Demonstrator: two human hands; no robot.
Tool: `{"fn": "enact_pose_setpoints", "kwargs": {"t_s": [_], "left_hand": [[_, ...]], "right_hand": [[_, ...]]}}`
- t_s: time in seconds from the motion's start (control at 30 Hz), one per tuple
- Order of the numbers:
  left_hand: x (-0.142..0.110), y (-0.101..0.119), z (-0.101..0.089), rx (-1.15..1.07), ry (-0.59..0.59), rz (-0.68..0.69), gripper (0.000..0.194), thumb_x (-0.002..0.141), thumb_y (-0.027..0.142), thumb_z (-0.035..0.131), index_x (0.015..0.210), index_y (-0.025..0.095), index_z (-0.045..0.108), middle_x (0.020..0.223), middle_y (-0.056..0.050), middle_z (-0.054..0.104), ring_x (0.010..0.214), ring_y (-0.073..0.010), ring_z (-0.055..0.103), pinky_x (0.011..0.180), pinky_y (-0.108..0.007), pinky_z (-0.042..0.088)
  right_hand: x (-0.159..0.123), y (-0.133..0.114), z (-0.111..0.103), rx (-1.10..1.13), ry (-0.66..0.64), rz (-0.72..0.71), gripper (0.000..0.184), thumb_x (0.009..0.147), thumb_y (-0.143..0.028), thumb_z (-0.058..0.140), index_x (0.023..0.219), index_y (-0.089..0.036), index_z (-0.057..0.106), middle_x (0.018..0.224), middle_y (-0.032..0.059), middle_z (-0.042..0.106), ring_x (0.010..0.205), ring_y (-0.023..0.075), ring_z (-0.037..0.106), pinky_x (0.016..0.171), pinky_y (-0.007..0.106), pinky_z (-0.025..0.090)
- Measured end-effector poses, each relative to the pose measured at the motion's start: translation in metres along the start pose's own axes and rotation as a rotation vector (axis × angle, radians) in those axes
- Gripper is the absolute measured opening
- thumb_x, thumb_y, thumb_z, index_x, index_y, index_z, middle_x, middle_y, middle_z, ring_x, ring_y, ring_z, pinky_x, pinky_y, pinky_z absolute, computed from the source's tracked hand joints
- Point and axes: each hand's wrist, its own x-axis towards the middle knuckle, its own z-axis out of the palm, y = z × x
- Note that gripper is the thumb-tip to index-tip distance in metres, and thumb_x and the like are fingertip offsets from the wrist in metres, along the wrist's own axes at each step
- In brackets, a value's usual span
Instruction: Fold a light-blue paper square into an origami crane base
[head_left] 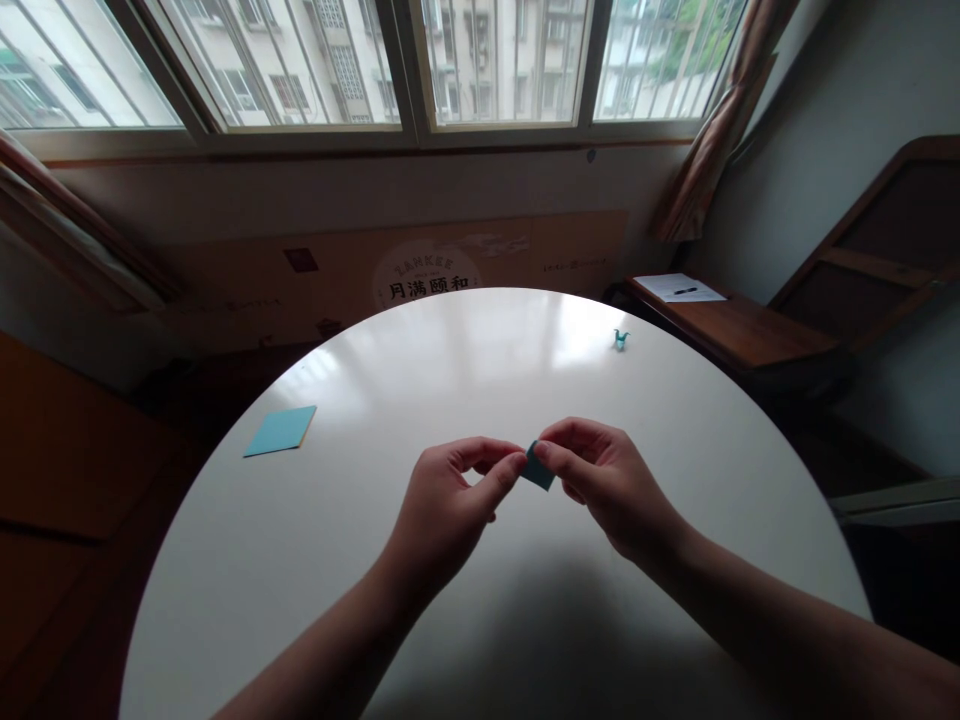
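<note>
Beyond outstretched forearms, with small teal paper pinched in left hand and right hand, best to align precisely before pressing.

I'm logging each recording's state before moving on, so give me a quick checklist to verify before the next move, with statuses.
1. Left hand pinching the small teal piece: ok.
2. Right hand pinching it as well: ok.
3. Blue paper on the white table, apart from both hands: ok.
4. Small teal figure on the table, apart from both hands: ok.
5. Edges of the held piece lined up: cannot tell; it is partly covered.
</note>
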Motion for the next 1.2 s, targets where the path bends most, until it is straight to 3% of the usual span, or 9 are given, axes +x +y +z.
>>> {"fn": "enact_pose_setpoints", "kwargs": {"t_s": [0.23,0.47,0.77,0.9,1.07,1.2], "left_hand": [[0.0025,-0.0017,0.0004,0.068,0.019,0.046,0.021,0.084,0.035,0.067,0.082,0.016,0.074,0.070,-0.003,0.066,0.060,-0.0142,0.055,0.049,-0.021,0.047],[0.0025,-0.0022,0.0015,-0.029,-0.024,-0.052,0.021,0.079,0.034,0.068,0.077,0.014,0.071,0.065,-0.002,0.061,0.056,-0.0132,0.051,0.045,-0.020,0.045],[0.0029,-0.0056,0.0014,-0.003,-0.058,-0.030,0.021,0.082,0.035,0.066,0.077,0.015,0.070,0.066,-0.002,0.061,0.056,-0.0126,0.051,0.046,-0.020,0.044],[0.0018,-0.0051,0.0008,0.000,-0.034,-0.004,0.019,0.082,0.032,0.065,0.074,0.015,0.068,0.065,-0.001,0.058,0.056,-0.0117,0.050,0.048,-0.019,0.044],[0.0043,-0.0079,0.0009,-0.097,-0.004,-0.039,0.024,0.081,0.038,0.068,0.078,0.015,0.069,0.065,-0.001,0.058,0.055,-0.0115,0.049,0.044,-0.019,0.044],[0.0061,-0.0103,0.0010,-0.116,0.045,-0.040,0.024,0.083,0.039,0.069,0.082,0.015,0.072,0.067,-0.002,0.061,0.058,-0.0125,0.051,0.044,-0.018,0.044]], "right_hand": [[0.0018,-0.0004,0.0019,0.100,0.006,0.052,0.023,0.083,-0.037,0.079,0.082,-0.015,0.071,0.065,-0.0015,0.055,0.051,0.0039,0.036,0.045,0.016,0.028],[0.0006,-0.0014,0.0003,0.121,-0.069,0.163,0.024,0.081,-0.037,0.079,0.085,-0.015,0.070,0.071,0.0003,0.059,0.053,0.0055,0.040,0.045,0.017,0.030],[0.0009,0.0043,0.0007,0.141,0.007,0.084,0.025,0.083,-0.037,0.079,0.081,-0.015,0.068,0.065,-0.0017,0.054,0.052,0.0043,0.040,0.046,0.015,0.030],[0.0011,0.0021,0.0021,0.145,-0.008,0.127,0.027,0.082,-0.039,0.079,0.081,-0.014,0.068,0.068,-0.0006,0.055,0.052,0.0051,0.040,0.043,0.015,0.031],[0.0017,0.0003,0.0042,0.141,-0.042,0.147,0.031,0.084,-0.046,0.075,0.093,-0.017,0.068,0.080,0.0031,0.058,0.064,0.0109,0.049,0.040,0.015,0.033],[0.0011,0.0011,0.0039,0.077,-0.063,0.128,0.031,0.085,-0.045,0.075,0.089,-0.015,0.068,0.077,0.0042,0.059,0.064,0.0118,0.052,0.038,0.014,0.033]]}}
